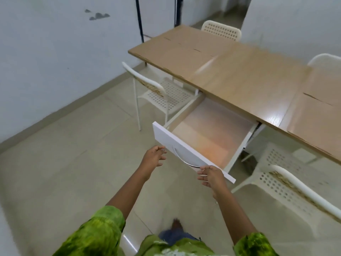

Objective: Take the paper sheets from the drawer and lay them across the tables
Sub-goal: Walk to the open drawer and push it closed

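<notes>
Head view: a white drawer [171, 137] stands pulled out from under a long wooden table [245, 78]. A pale sheet [208, 133] lies flat inside, covering the drawer's floor. It is smooth, faintly glossy and tinted peach towards the near end, and its far edge is hidden under the table. The visible part runs longest alongside the drawer front, diagonally from upper left to lower right.

Brown sheets [177, 47] lie flat on the table's far left end and right end, their edges nicked with dark tears.

The left hand [154, 157] is just beside the curved metal handle [181, 157], fingers loosely curled, holding nothing. The right hand [212, 177] pinches the drawer front's near corner between thumb and fingers.

White perforated plastic chairs [162, 93] stand on a tiled floor [73, 154].
</notes>
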